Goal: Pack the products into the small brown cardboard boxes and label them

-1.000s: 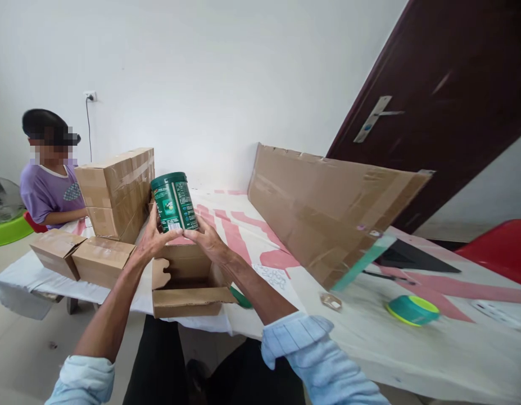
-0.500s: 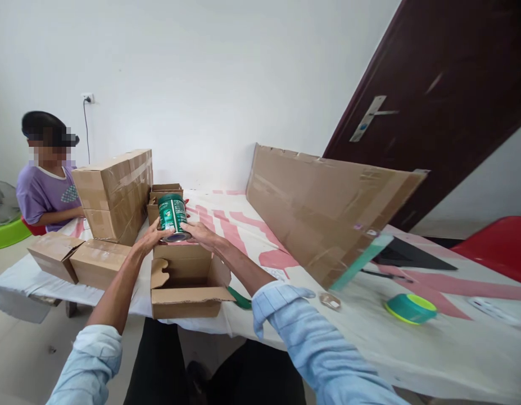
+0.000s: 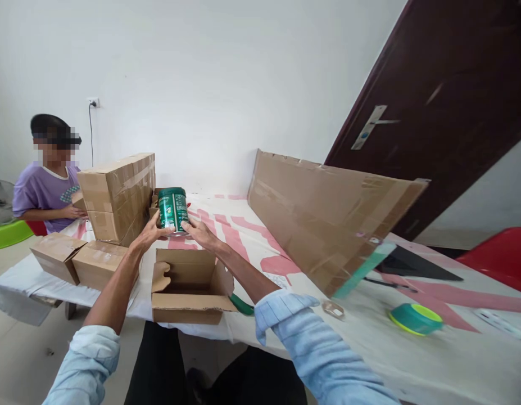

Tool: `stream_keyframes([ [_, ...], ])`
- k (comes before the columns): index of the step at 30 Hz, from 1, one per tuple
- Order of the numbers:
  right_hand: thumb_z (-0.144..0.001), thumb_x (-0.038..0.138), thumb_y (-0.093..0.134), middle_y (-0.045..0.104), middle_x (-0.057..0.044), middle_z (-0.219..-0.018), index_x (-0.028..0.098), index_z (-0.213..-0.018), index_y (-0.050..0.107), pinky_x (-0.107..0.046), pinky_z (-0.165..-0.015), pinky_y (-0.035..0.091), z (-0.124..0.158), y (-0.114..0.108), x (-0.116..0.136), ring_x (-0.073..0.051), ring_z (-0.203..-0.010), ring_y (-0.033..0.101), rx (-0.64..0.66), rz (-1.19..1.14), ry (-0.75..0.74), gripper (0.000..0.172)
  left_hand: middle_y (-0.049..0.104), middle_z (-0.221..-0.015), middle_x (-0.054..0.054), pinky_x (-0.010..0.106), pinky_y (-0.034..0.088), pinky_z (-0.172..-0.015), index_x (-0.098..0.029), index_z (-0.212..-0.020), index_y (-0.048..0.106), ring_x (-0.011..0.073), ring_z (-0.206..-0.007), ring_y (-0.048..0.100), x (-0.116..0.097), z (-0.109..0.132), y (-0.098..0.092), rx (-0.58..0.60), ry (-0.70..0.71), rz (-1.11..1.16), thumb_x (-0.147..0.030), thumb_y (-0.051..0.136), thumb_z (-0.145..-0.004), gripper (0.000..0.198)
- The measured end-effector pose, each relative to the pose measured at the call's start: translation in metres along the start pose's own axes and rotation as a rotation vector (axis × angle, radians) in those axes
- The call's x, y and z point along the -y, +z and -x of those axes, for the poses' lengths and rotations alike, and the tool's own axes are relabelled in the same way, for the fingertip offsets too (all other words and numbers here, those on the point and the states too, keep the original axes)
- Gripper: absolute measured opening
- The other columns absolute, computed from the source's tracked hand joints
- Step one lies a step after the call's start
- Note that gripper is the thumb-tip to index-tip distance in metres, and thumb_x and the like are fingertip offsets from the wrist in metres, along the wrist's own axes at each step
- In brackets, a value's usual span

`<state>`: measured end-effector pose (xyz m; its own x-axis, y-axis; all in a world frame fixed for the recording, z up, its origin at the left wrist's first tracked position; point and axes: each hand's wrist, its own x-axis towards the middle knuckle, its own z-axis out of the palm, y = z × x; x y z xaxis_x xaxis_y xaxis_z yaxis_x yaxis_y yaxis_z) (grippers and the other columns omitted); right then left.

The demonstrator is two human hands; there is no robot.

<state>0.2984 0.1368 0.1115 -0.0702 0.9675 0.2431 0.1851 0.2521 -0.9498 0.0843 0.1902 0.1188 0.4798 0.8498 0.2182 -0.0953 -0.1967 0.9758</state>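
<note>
Between both hands I hold a green can [image 3: 173, 211] with a green lid, standing about upright above the table. My left hand [image 3: 152, 233] is closed on its left side near the base. On the lower right side my right hand [image 3: 199, 232] grips it, thumb towards me. Just below and nearer to me, an open cardboard box [image 3: 188, 312] rests at the table edge with its flaps folded out; its inside looks bare. Part of a green strap or band [image 3: 242, 305] shows at the box's right side.
Stacked taped boxes [image 3: 117, 194] and two smaller boxes [image 3: 98, 261] stand left. A person [image 3: 49, 194] sits behind them, holding something brown. A large cardboard sheet [image 3: 323, 219] leans at right. Tape rolls [image 3: 416, 319] and a brown disc-like item [image 3: 333, 309] lie nearer me.
The can has tipped from showing its metal base to a more upright pose, still in both hands. The other person's hand has come up with a brown object. The view has shifted slightly.
</note>
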Motion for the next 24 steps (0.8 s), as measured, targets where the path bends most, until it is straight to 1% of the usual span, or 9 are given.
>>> stream_keyframes([
  [4, -0.095, 0.067, 0.067, 0.07, -0.009, -0.147, 0.023, -0.153, 0.061, -0.046, -0.123, 0.048, 0.01, -0.002, 0.028, -0.03, -0.142, 0.059, -0.036, 0.003, -0.345, 0.073, 0.064, -0.155, 0.012, 0.052, 0.052, -0.119, -0.03, -0.173, 0.033, 0.0395, -0.143, 0.062, -0.037, 0.002, 0.009, 0.104, 0.277, -0.041, -0.035, 0.1, -0.068, 0.124],
  [6, -0.096, 0.07, 0.065, 0.068, -0.009, -0.15, 0.024, -0.157, 0.057, -0.045, -0.125, 0.046, 0.02, -0.003, 0.046, -0.031, -0.145, 0.057, -0.042, 0.013, -0.412, 0.077, 0.065, -0.154, 0.011, 0.051, 0.053, -0.119, -0.031, -0.171, 0.035, 0.0395, -0.144, 0.061, -0.053, 0.007, 0.017, 0.11, 0.32, -0.055, -0.038, 0.098, -0.071, 0.119],
  [9, -0.096, 0.07, 0.065, 0.065, -0.009, -0.154, 0.025, -0.162, 0.053, -0.045, -0.123, 0.047, 0.036, -0.005, 0.065, -0.033, -0.145, 0.057, -0.028, 0.037, -0.427, 0.081, 0.072, -0.143, 0.013, 0.051, 0.057, -0.113, -0.026, -0.159, 0.05, 0.0407, -0.137, 0.066, -0.068, 0.016, 0.029, 0.052, 0.304, -0.067, -0.042, 0.1, -0.068, 0.105],
  [11, -0.096, 0.07, 0.066, 0.063, -0.01, -0.157, 0.025, -0.163, 0.052, -0.046, -0.121, 0.048, 0.046, -0.009, 0.066, -0.034, -0.146, 0.056, -0.033, 0.084, -0.392, 0.082, 0.075, -0.135, 0.014, 0.052, 0.058, -0.11, -0.02, -0.146, 0.06, 0.0417, -0.13, 0.07, -0.069, 0.021, 0.033, 0.021, 0.262, -0.063, -0.042, 0.103, -0.06, 0.098],
  [14, -0.093, 0.061, 0.072, 0.057, -0.012, -0.164, 0.024, -0.163, 0.052, -0.052, -0.125, 0.042, 0.064, -0.022, 0.049, -0.037, -0.153, 0.049, -0.113, 0.28, -0.285, 0.081, 0.078, -0.129, 0.014, 0.053, 0.058, -0.108, -0.018, -0.133, 0.065, 0.0412, -0.124, 0.072, -0.055, 0.022, 0.031, -0.04, 0.202, -0.053, -0.041, 0.105, -0.053, 0.093],
  [17, -0.087, 0.052, 0.08, 0.056, -0.017, -0.164, 0.023, -0.158, 0.057, -0.055, -0.127, 0.038, 0.09, -0.039, 0.019, -0.042, -0.156, 0.045, -0.197, 0.569, -0.054, 0.08, 0.078, -0.123, 0.012, 0.052, 0.058, -0.108, -0.018, -0.127, 0.064, 0.0388, -0.121, 0.072, -0.033, 0.015, 0.019, -0.181, 0.172, -0.067, -0.037, 0.104, -0.048, 0.09],
  [20, -0.086, 0.053, 0.08, 0.065, -0.021, -0.153, 0.019, -0.154, 0.061, -0.053, -0.12, 0.044, 0.119, -0.051, -0.008, -0.043, -0.148, 0.055, -0.2, 0.726, 0.186, 0.078, 0.078, -0.116, 0.01, 0.051, 0.058, -0.106, -0.018, -0.12, 0.062, 0.0363, -0.115, 0.073, -0.01, 0.005, 0.006, -0.334, 0.121, -0.101, -0.032, 0.102, -0.043, 0.089],
  [22, -0.088, 0.056, 0.076, 0.069, -0.02, -0.147, 0.018, -0.154, 0.06, -0.049, -0.112, 0.05, 0.135, -0.057, -0.019, -0.04, -0.138, 0.064, -0.172, 0.698, 0.258, 0.078, 0.077, -0.113, 0.01, 0.051, 0.059, -0.103, -0.018, -0.116, 0.061, 0.0351, -0.112, 0.073, 0.004, -0.001, 0.002, -0.39, 0.084, -0.132, -0.031, 0.102, -0.041, 0.087],
  [24, -0.088, 0.056, 0.074, 0.07, -0.019, -0.145, 0.018, -0.152, 0.061, -0.046, -0.107, 0.054, 0.148, -0.062, -0.026, -0.036, -0.13, 0.068, -0.167, 0.609, 0.277, 0.075, 0.077, -0.113, 0.01, 0.05, 0.059, -0.102, -0.019, -0.113, 0.061, 0.0345, -0.111, 0.073, 0.014, -0.005, 0.002, -0.417, 0.059, -0.162, -0.029, 0.101, -0.041, 0.084],
])
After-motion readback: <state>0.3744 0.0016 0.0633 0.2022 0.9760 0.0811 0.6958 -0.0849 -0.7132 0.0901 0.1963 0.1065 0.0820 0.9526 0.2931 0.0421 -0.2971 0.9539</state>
